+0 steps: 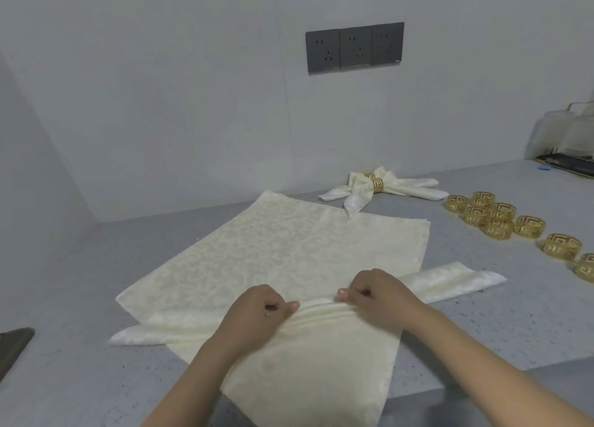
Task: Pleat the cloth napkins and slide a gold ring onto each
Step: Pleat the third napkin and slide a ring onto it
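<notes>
Together both hands (pixel 257 311) pinch ridged damask napkin (pixel 308 340) pleats.

Head-worn view, forward-down, close over countertop (pixel 96 298)

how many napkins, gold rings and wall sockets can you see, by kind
Loose gold rings on the counter: 9
Gold rings already on finished napkins: 2
Finished napkins in the pile: 2, as far as the pile shows
Flat napkin being pleated by the left hand and right hand: 1
Folded napkin underneath: 1
Wall sockets: 3
Total: 18
</notes>
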### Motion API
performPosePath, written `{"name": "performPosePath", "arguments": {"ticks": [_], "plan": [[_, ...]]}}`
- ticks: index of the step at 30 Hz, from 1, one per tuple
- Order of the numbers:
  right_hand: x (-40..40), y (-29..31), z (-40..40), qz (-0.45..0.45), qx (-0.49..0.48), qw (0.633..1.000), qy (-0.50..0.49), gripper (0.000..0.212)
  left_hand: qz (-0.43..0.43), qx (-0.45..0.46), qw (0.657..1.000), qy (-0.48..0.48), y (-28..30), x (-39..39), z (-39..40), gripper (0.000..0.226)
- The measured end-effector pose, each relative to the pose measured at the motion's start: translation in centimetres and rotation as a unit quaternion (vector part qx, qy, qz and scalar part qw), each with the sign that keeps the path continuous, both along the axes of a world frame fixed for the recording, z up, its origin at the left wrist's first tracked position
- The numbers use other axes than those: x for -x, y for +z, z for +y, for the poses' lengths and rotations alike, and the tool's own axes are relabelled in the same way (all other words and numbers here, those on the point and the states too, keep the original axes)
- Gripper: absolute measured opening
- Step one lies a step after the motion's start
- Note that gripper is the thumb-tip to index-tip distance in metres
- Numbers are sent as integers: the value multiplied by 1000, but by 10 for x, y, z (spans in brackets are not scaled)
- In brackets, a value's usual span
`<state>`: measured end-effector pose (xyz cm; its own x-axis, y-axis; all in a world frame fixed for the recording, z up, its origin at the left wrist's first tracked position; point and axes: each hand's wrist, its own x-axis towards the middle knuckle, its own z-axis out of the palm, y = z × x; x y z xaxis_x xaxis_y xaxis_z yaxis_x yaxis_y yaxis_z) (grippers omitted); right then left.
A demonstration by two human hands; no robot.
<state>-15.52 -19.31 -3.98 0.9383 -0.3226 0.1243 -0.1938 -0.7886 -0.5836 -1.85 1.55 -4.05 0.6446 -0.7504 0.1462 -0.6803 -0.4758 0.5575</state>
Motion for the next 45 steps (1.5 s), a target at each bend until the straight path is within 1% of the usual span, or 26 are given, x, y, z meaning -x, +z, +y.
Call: {"name": "performPosePath", "arguments": {"ticks": [1, 2, 3, 4, 5, 7, 9, 10, 12, 13, 14, 15, 17, 19, 20, 21, 22, 24, 26, 28, 31, 34, 38, 40, 43, 45], "plan": [[0, -3, 2, -5, 19, 1000, -13, 55, -36, 7, 999, 6, -3, 2, 0, 38], [1, -7, 5, -9, 49, 998, -33, 51, -82, 16, 996, 10, -6, 6, -2, 36], [1, -11, 9, -23, 78, 996, -49, 43, -125, 26, 992, 8, -10, 11, -4, 29], [1, -15, 13, -40, 100, 992, -63, 33, -149, 30, 988, 1, -14, 14, -5, 19], [1, -19, 18, -49, 121, 989, -68, 26, -144, 18, 989, -3, -19, 18, -7, 21], [-3, -27, 26, -59, 147, 986, -56, 37, -117, -49, 992, -17, -28, 21, -8, 51], [-8, -36, 30, -77, 139, 986, -40, 44, -137, -121, 983, -26, -32, 18, -9, 66], [-10, -38, 32, -87, 136, 986, -28, 46, -142, -145, 979, -25, -32, 17, -10, 67], [-15, -36, 37, -99, 123, 987, 13, 49, -144, -173, 974, -24, -30, 17, -14, 58], [-18, -34, 42, -119, 98, 987, 35, 51, -145, -182, 972, -20, -30, 16, -15, 57], [-21, -32, 47, -137, 53, 988, 42, 48, -145, -184, 972, -19, -30, 15, -16, 55], [-23, -29, 53, -144, 0, 989, 37, 40, -142, -184, 972, -24, -30, 15, -16, 52], [-27, -24, 63, -129, -77, 989, 7, 22, -109, -156, 981, -39, -29, 12, -15, 49], [-31, -23, 67, -99, -100, 990, -23, 13, -31, -81, 996, -30, -25, 6, -10, 46], [-33, -23, 68, -87, -99, 991, -32, 10, -9, -47, 999, -14, -23, 2, -5, 44], [-35, -22, 69, -71, -94, 992, -37, 7, -16, -36, 999, 3, -22, -4, 1, 41], [-37, -20, 71, -53, -88, 994, -39, 4, -36, -50, 998, 18, -20, -9, 7, 40], [-41, -19, 76, -23, -61, 997, -37, 16, -44, -97, 994, 33, -14, -21, 20, 35], [-44, -17, 83, -7, -15, 999, -40, 25, -22, -124, 991, 46, -7, -30, 29, 28], [-47, -15, 87, 2, 8, 999, -49, 25, -12, -132, 989, 63, -1, -39, 34, 24], [-49, -13, 86, 22, 4, 999, -41, 26, -23, -146, 987, 61, 4, -46, 33, 33], [-51, -10, 85, 37, -3, 999, -33, 29, -25, -157, 986, 44, 11, -46, 30, 36], [-53, -11, 90, 20, -17, 998, -62, 26, -8, -196, 979, 48, 16, -44, 29, 39], [-54, -11, 92, 17, -3, 997, -69, 26, 13, -176, 983, 57, 18, -42, 26, 35], [-54, -10, 92, 19, 15, 998, -64, 28, 79, -102, 989, 67, 20, -37, 23, 38], [-54, -10, 92, 18, 25, 998, -57, 28, 135, -62, 987, 56, 24, -34, 22, 30]]}}
